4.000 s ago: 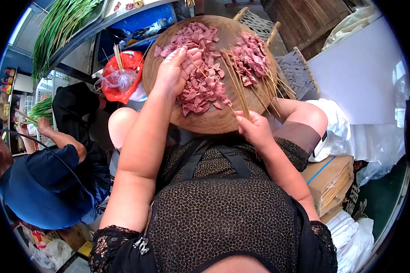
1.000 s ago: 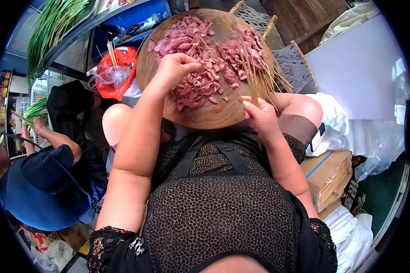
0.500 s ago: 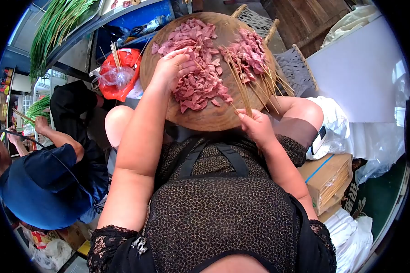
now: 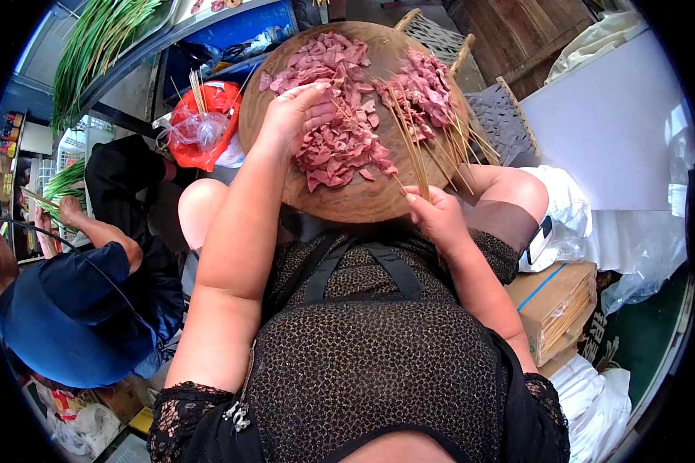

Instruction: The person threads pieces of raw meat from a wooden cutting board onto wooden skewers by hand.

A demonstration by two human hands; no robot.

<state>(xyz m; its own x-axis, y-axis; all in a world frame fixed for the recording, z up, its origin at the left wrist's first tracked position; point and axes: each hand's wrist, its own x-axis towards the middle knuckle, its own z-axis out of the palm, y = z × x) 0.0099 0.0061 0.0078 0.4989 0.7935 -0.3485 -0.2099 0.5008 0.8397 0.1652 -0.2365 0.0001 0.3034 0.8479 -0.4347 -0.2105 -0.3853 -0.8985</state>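
The left hand (image 4: 295, 113) has rolled over in the past second, baring its palm beside the meat pile (image 4: 336, 154).

Its fingers curl loosely, and I cannot tell whether they grip a slice. The meat pile lies on a round wooden board (image 4: 355, 208). The right hand (image 4: 439, 214) is closed around a bundle of sticks (image 4: 419, 166) at the board's near edge. Meat skewers (image 4: 431, 91) lie on the board's right side; a red bag (image 4: 199, 158) sits left of it.
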